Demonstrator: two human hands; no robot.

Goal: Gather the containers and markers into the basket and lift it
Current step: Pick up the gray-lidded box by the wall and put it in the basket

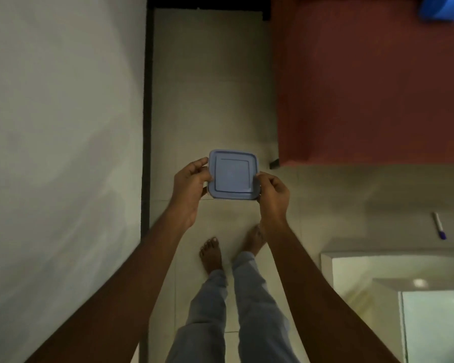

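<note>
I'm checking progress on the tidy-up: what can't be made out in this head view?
- Head view, container: only its blue lid shows; body and contents hidden under the lid, left hand and right hand.
- Head view, blue object at top right: cut off by the frame edges; possibly the basket, cannot tell.
- Head view, marker on the floor: too small to show any print.

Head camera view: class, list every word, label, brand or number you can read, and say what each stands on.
No text can be read anywhere.
On the square blue-lidded plastic container, held between the left hand and the right hand: only moulded lines, no lettering.
On the white marker with a blue cap: any print is too small to tell.
</note>
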